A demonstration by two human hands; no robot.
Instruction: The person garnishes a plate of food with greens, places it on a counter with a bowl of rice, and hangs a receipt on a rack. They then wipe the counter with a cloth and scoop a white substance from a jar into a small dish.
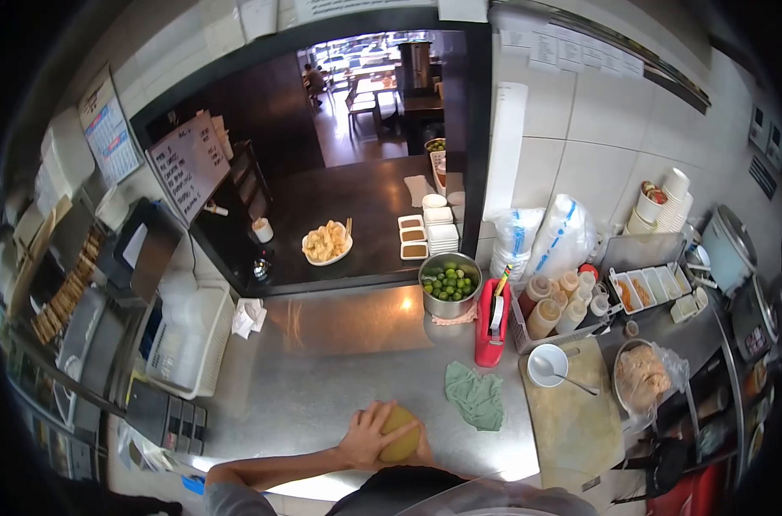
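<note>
A large, rounded yellow-green fruit is held close to my body at the front edge of the steel counter. My left hand wraps around its left side, with the fingers over the top. On the other side my right hand grips it, mostly hidden behind the fruit. A crumpled green cloth lies on the counter to the right of my hands.
To the right are a cutting board with a white bowl and spoon, and a red tape dispenser. A metal pot of green limes stands at the back. A white basket is at left; a bowl of fried crackers sits on the pass-through ledge.
</note>
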